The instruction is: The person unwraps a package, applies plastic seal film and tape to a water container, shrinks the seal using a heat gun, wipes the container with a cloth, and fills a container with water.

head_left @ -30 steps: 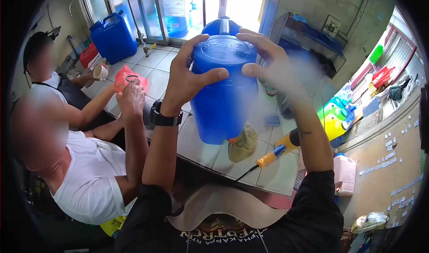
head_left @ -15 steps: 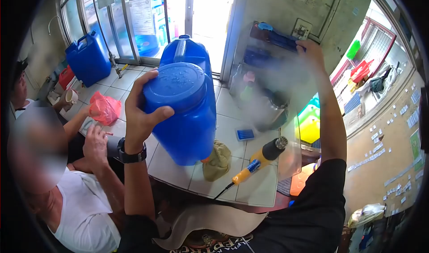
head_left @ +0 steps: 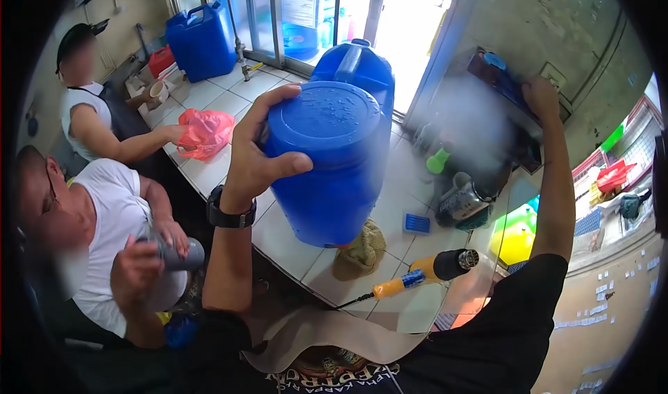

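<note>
My left hand (head_left: 261, 150) is wrapped round the side of the wide blue lid (head_left: 325, 112) of a large blue plastic jug (head_left: 327, 199). Water drops lie on the lid, and the jug stands upright on the white tiled table. Off to the right, my right hand (head_left: 541, 100) is raised with bent fingers at the end of a dark wall shelf (head_left: 497, 77). What those fingers hold, if anything, I cannot make out. Beside the jug's base are a crumpled olive cloth (head_left: 360, 249) and a yellow heat gun (head_left: 421, 272).
A small blue tray (head_left: 417, 223) and a metal pitcher (head_left: 463, 196) stand on the tiles, partly under a hazy blur. On the left, one co-worker is at a pink plastic bag (head_left: 207, 133); another holds a grey cylinder (head_left: 181, 253). A second blue jug (head_left: 202, 43) stands behind.
The view has swung left, so most things sit further right. My left hand stays on the lid and my right hand stays by the shelf. The nearer co-worker's hands have shifted around the cylinder.
</note>
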A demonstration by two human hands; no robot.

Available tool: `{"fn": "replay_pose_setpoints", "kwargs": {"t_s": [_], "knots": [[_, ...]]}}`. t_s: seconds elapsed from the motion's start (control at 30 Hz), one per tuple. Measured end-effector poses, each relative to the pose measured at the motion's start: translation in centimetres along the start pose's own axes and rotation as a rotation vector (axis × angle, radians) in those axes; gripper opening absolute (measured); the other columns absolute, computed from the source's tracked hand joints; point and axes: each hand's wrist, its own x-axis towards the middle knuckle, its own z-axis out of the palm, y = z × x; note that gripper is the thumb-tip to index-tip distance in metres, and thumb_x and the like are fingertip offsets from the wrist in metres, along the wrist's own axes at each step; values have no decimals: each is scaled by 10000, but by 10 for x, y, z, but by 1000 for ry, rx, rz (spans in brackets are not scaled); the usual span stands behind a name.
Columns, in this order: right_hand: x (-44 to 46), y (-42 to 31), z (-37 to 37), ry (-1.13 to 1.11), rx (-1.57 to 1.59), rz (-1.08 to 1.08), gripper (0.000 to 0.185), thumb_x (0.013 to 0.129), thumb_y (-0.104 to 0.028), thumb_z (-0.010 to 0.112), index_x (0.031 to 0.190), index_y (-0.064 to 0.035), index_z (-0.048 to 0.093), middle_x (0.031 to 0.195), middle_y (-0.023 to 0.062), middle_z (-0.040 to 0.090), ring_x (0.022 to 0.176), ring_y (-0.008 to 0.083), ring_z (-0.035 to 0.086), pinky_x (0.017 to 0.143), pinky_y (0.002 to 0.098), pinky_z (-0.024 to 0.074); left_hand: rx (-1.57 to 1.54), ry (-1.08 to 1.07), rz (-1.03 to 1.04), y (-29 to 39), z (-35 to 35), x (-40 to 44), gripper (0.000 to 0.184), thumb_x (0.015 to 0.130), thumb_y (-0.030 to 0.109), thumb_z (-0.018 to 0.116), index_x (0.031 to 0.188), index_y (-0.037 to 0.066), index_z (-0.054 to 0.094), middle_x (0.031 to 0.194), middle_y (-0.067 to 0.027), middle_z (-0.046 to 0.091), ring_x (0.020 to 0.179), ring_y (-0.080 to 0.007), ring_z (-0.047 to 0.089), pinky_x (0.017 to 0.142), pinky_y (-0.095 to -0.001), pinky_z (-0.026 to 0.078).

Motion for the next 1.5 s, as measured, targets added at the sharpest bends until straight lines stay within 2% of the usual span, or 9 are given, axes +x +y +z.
{"fn": "replay_pose_setpoints", "kwargs": {"t_s": [0.2, 0.73, 0.83, 0.97, 1.07, 1.13, 1.3, 1.33, 1.5], "knots": [[-6, 2, 0, 134, 145, -103, 252, 827, -230, 584, 976, -92, 733, 911, 189, 696, 878, 377, 664, 796, 475, 525, 15, 13, -9, 1, 1, 1, 970, 599, 364, 938, 1364, 5, 461, 1361, -171, 497, 1249, -276, 518, 1073, -393, 427], [6, 42, -2, 467, 374, 347, 357, 819, -411, 682, 1000, -112, 753, 908, 148, 723, 886, 329, 691, 801, 402, 522, 33, -7, 5, 0, -1, 3, 1162, 553, 555, 908, 1433, 12, 376, 1362, -168, 501, 1272, -271, 505, 1093, -401, 402], [3, 39, -23, 606, 376, 392, 353, 834, -396, 691, 1013, -98, 751, 902, 139, 728, 855, 295, 697, 790, 379, 522, 80, 30, 123, -5, -3, -1, 1085, 631, 602, 849, 1418, 6, 399, 1363, -171, 503, 1286, -264, 489, 1070, -395, 404], [-24, 9, -98, 855, 668, 215, 271, 877, -267, 705, 1030, -47, 742, 885, 71, 740, 808, 166, 686, 746, 290, 508, 413, 476, 498, 8, 1, -30, 566, 903, 438, 666, 1180, -49, 588, 1193, -182, 606, 1066, -239, 573, 930, -369, 440], [-83, -54, -160, 654, 1121, 210, 222, 879, -198, 714, 982, -2, 698, 772, 23, 644, 722, 87, 615, 681, 195, 463, 279, 116, 448, 41, 29, -64, 320, 836, 141, 726, 1068, -51, 616, 1029, -183, 667, 820, -233, 647, 764, -317, 509], [-133, -100, -173, 420, 1505, 203, 178, 861, -158, 715, 942, -10, 658, 740, 12, 585, 668, 68, 569, 633, 176, 452, 249, -75, 442, 48, 52, -61, 332, 786, 89, 771, 1061, -35, 634, 983, -176, 675, 793, -229, 666, 736, -304, 522], [-226, -235, -151, -173, 2016, 1, 207, 743, 39, 722, 922, -23, 638, 870, 23, 638, 756, 64, 590, 667, 216, 492, 151, -80, 220, 62, 86, -44, 400, 812, 124, 774, 1137, -44, 614, 1068, -195, 673, 992, -255, 666, 877, -355, 518], [-234, -257, -154, -201, 2104, 75, 174, 770, 27, 727, 914, -18, 640, 867, 19, 636, 751, 61, 587, 648, 213, 482, 110, -77, 241, 52, 86, -44, 318, 788, 91, 786, 1053, -22, 650, 941, -143, 682, 826, -204, 676, 717, -289, 520], [-235, -276, -145, -139, 2265, 81, 101, 844, -5, 722, 900, -6, 638, 828, 16, 633, 722, 54, 584, 608, 203, 458, 0, -64, 53, 52, 50, -53, 168, 859, 8, 676, 1015, -39, 634, 876, -130, 690, 760, -168, 667, 716, -286, 528]]}}
